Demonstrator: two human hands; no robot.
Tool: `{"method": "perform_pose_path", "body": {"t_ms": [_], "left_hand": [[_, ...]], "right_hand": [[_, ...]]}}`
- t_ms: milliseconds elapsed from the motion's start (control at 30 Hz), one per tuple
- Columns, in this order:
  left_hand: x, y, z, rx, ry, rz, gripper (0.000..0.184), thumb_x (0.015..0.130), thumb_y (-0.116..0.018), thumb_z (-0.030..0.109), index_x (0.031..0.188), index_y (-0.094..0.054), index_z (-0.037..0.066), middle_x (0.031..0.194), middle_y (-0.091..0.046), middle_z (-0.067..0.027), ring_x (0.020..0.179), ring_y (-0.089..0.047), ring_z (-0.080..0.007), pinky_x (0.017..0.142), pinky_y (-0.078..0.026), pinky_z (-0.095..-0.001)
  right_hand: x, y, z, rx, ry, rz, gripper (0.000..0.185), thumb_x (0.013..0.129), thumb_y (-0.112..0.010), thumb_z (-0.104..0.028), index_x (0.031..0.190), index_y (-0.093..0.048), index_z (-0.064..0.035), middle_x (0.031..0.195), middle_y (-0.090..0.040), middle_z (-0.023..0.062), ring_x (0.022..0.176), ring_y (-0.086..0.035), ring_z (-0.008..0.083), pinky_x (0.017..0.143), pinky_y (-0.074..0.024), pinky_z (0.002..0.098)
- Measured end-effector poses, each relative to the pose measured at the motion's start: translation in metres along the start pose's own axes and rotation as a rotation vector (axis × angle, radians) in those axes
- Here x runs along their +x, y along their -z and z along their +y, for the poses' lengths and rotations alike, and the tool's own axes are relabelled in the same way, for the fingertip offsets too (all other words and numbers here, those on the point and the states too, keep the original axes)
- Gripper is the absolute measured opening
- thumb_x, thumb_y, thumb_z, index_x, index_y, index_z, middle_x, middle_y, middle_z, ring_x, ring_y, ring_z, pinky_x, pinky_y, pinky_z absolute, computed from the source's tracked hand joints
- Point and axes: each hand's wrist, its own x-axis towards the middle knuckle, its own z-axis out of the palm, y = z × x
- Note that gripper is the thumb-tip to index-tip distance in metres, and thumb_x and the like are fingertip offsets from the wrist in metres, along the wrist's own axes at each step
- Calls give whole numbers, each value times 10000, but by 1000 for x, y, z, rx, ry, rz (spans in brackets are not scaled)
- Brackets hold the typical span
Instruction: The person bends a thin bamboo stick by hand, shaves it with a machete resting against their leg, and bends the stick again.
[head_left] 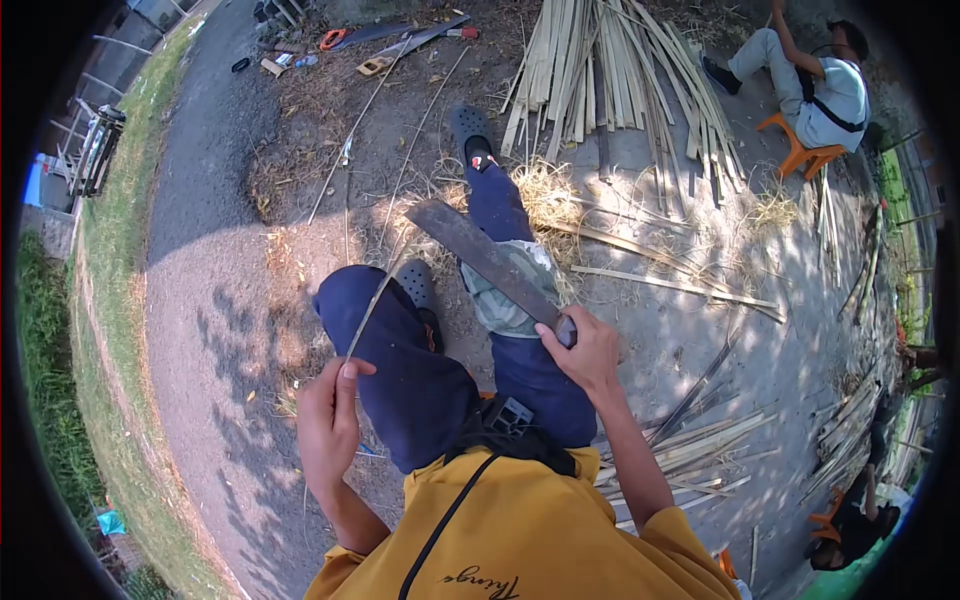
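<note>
My left hand pinches a thin bamboo strip between thumb and fingers, and the strip slants up in front of my left knee. Closed around the handle end of a broad, dark machete is my right hand, its thumb lying along the base of the blade. The blade points up and left across my right leg, above a camouflage cloth pad on that leg. Blade and strip tip come close near my knees; whether they touch I cannot tell.
Long bamboo slats are stacked ahead, with curly shavings below them. More strips lie at my right. Handsaws rest on the ground at the front. A person sits on an orange stool; another person is lower right.
</note>
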Motion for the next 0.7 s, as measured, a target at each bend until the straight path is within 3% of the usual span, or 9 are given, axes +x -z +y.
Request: {"method": "perform_pose_path", "body": {"t_ms": [267,400,467,600,633,700], "left_hand": [[-8,6,-8,-71,21,30,396,1127,-473,264,986,-724,-7,616,-326,33,582,-290,-72,543,-216,-314],[-5,-12,-13,-109,-46,-16,319,1101,-512,211,982,-730,10,554,-335,-35,524,-317,-116,519,-265,-348],[0,-22,-16,-186,-40,-143,298,1092,-536,204,992,-736,7,567,-386,-61,527,-374,-125,524,-312,-352],[15,-47,-25,-85,-105,-245,250,1072,-575,196,1032,-742,15,645,-586,-157,547,-557,-237,561,-418,-385],[17,-51,-23,-65,-138,-232,242,1065,-578,199,1046,-741,22,744,-669,-194,621,-639,-343,607,-468,-411],[22,-58,-27,-44,-137,-272,244,1063,-582,207,1046,-743,25,784,-688,-199,670,-659,-370,632,-484,-425]], "right_hand": [[10,2,-14,93,167,-53,417,808,-865,-387,991,-714,-43,804,-711,130,698,-710,319,629,-543,398],[16,-4,-5,57,321,-56,423,817,-851,-429,966,-699,-63,817,-719,110,688,-711,309,622,-554,394],[14,-7,1,37,341,-78,426,812,-852,-433,963,-700,-65,816,-717,110,688,-710,309,624,-554,394],[13,-13,8,-55,310,-145,465,784,-865,-461,974,-724,-60,847,-731,116,726,-721,320,657,-561,413],[13,-13,9,-84,302,-163,470,786,-858,-476,974,-731,-64,848,-730,114,725,-720,322,657,-562,415],[17,-10,11,-96,307,-205,477,783,-855,-488,973,-735,-67,859,-732,113,742,-720,325,682,-562,421]]}}
